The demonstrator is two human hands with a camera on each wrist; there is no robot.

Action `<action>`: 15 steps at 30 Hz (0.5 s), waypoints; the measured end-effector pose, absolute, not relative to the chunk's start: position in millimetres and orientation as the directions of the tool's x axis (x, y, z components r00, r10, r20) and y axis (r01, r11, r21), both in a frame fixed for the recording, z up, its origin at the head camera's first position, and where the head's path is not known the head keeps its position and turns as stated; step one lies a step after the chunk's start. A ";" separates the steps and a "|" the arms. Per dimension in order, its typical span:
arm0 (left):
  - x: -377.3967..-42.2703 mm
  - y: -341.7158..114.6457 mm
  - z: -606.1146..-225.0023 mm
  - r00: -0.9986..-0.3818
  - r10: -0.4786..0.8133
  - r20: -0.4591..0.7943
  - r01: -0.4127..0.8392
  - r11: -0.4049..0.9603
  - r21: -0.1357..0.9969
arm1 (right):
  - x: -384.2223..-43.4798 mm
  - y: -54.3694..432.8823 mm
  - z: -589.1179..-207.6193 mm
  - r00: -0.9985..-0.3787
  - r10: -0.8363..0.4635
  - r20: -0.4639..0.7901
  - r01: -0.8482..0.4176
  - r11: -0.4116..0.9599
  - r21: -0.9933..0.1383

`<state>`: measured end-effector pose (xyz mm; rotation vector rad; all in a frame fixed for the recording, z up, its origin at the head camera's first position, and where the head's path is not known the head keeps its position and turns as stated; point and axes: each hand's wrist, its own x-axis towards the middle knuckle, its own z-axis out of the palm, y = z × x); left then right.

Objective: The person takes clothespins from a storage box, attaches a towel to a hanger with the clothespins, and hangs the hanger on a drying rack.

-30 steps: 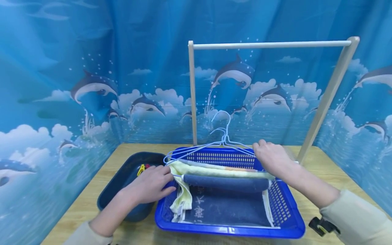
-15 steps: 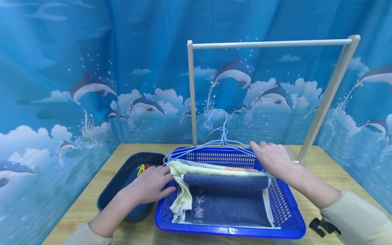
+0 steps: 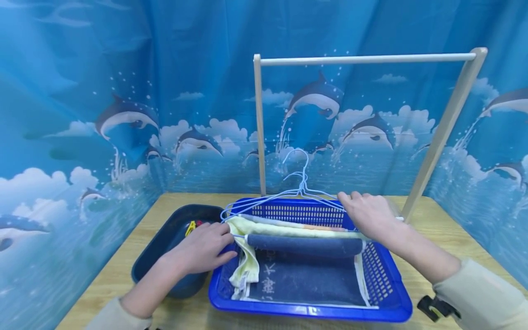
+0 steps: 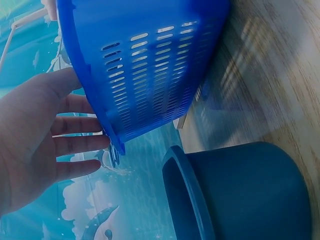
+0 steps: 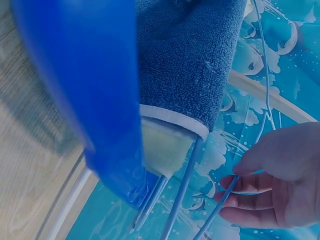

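A blue plastic basket [image 3: 309,311] stands on the table with towels on wire hangers [image 3: 303,185] in it. A dark blue towel [image 3: 305,275] is nearest, draped over a hanger bar; a pale yellow towel [image 3: 288,229] and a grey-orange cloth [image 3: 326,226] lie behind. My left hand [image 3: 204,247] rests at the basket's left rim by the hanger ends; its fingers [image 4: 77,145] look extended in the left wrist view. With thumb and fingers, my right hand [image 3: 367,213] pinches a hanger wire [image 5: 215,212] on the right side. The hanger hooks point up.
Left of the basket stands a dark teal tub [image 3: 165,233] with yellow [image 3: 190,228] and red clips inside. A wooden rack with a white rail [image 3: 367,59] rises behind the basket. A dolphin-print curtain [image 3: 198,91] surrounds the wooden table [image 3: 111,284].
The upright hanger hook swayed slightly left and then partly back. Both hands stay in nearly the same place.
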<state>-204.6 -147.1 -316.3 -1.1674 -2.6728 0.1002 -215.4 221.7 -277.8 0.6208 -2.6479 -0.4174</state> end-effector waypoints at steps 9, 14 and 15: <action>-207.4 -153.7 -307.7 -0.696 0.695 0.179 0.693 0.716 -0.088 | -209.4 225.3 -265.3 -0.807 -0.461 0.369 -0.357 0.879 0.317; -214.5 -164.7 -301.3 -0.741 0.636 0.216 0.645 0.764 -0.034 | -204.5 228.9 -259.2 -0.814 -0.443 0.376 -0.353 0.891 0.285; -216.4 -167.2 -300.3 -0.748 0.626 0.221 0.639 0.769 -0.018 | -203.6 229.7 -258.5 -0.813 -0.443 0.377 -0.354 0.891 0.285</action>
